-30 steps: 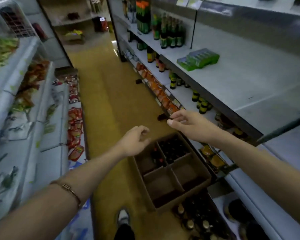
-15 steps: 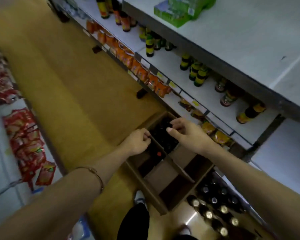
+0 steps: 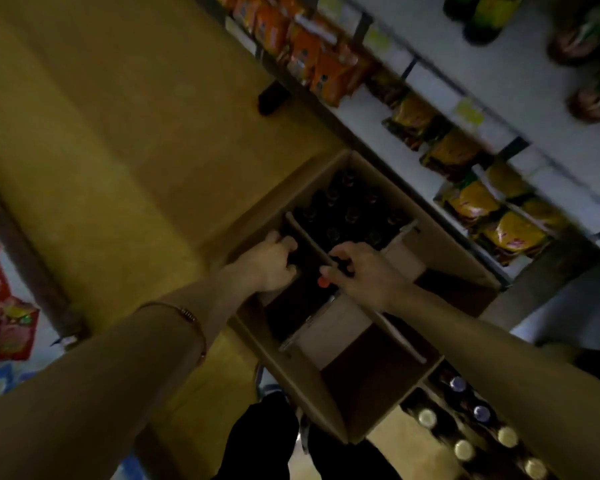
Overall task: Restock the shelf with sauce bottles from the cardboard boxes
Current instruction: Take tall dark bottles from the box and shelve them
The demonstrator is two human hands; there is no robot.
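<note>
we are at the picking-up step: both of our hands are down in the brown cardboard box with inner dividers [image 3: 440,244], which sits on the yellow floor [image 3: 118,133] just beside the bottom of the white metal shelf [image 3: 520,81]. our left hand [image 3: 271,265] is curled into the near left compartment, its fingers bent around something dark at the divider edge; we judge it to be the neck of a bottle, though the dim, blurred view does not let us be sure. our right hand [image 3: 361,271] has its fingers bent and pinching a dark sauce bottle with a red cap [image 3: 323,281] near its top, right where the cardboard partition crosses. the stock we are after, the cluster of dark glass sauce bottles [image 3: 354,209], stands upright in the far compartment of the box, close packed; the near compartments look mostly dark and hollow. a second lot of dark bottles with pale gold caps [image 3: 482,431] stands at the lower right, past the box's near corner. on the low shelf tiers beside the box lie orange packets [image 3: 312,53] and yellow packets [image 3: 499,230], with a few bottles higher up. the next move, as we judge it, calls for a firm hold on each neck, a straight lift clear of the dividers so the cardboard does not snag, then a turn right toward the shelf.
</note>
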